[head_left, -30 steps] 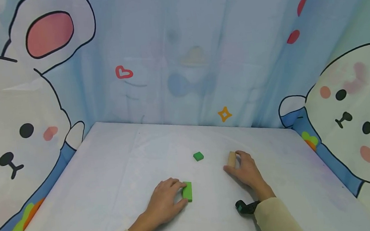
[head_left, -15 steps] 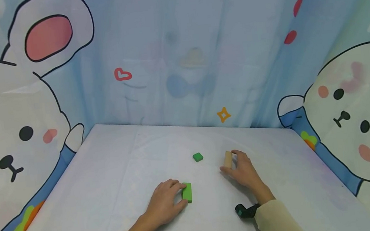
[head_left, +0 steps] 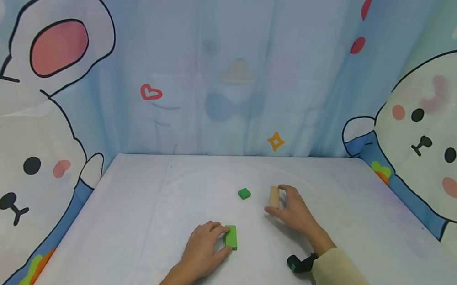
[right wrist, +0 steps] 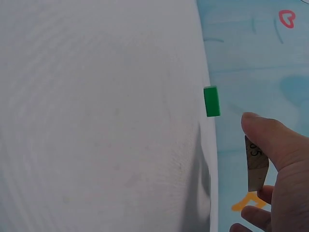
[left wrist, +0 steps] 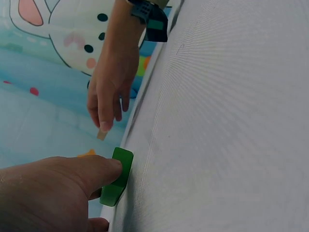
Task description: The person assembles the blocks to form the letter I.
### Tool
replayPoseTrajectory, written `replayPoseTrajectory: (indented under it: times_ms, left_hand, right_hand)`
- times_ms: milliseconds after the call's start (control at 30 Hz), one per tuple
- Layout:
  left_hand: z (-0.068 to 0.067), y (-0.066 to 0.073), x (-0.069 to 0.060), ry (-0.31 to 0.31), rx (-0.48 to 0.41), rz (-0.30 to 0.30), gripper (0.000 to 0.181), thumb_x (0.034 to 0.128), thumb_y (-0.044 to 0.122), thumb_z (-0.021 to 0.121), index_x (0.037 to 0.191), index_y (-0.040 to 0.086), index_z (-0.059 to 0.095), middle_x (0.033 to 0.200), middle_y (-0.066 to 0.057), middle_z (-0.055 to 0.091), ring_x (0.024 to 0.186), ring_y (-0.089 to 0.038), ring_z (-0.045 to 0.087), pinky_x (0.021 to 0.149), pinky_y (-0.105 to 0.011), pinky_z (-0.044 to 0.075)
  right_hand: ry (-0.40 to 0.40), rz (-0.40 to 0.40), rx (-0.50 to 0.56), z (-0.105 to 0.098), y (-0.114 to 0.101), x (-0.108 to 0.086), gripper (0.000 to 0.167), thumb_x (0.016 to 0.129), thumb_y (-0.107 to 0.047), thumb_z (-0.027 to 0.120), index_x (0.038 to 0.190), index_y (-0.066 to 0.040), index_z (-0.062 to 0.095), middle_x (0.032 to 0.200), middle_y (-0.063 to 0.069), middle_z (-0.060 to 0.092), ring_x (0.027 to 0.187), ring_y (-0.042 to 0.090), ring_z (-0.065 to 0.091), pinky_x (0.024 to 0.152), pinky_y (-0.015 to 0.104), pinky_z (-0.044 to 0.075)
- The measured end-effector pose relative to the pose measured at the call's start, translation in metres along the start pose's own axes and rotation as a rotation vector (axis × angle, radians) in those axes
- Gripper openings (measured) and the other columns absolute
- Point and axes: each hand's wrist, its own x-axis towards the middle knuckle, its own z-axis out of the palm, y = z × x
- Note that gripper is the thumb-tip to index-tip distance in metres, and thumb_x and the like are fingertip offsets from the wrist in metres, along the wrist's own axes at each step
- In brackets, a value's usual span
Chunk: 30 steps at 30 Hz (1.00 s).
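My left hand (head_left: 206, 249) pinches a light green block (head_left: 231, 237) between thumb and fingers on the white table. In the left wrist view the thumb lies against the same green block (left wrist: 117, 177). To the right, my right hand (head_left: 299, 214) holds a pale wooden block (head_left: 274, 197) by its ends. Dark marks like digits show on that wooden block (right wrist: 257, 164) in the right wrist view, under the thumb. A small dark green block (head_left: 244, 193) lies between and beyond the hands, touched by neither.
The white table (head_left: 167, 189) reaches back to a blue curtain (head_left: 205, 71) printed with cartoon animals. A black device is strapped at each wrist, the right one (head_left: 301, 264) close over the cloth.
My right hand has moved left with the wooden block, closer to the small dark green block. The left hand and its block have stayed almost still.
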Motion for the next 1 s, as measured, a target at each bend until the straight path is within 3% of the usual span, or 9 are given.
replayPoseTrajectory:
  times_ms: [1000]
  left_hand:
    - [-0.001,-0.001,0.000,-0.034,-0.002,-0.018,0.041,0.0941,0.031,0.074,0.132,0.018,0.068,0.135,-0.007,0.064,0.129,-0.029,0.058,0.111,-0.052,0.044]
  right_hand:
    - [-0.054,-0.072,0.067,0.029,-0.042,-0.009,0.090,0.086,-0.040,0.081,0.154,0.000,0.037,0.156,0.027,0.041,0.144,0.044,0.044,0.115,0.063,0.039]
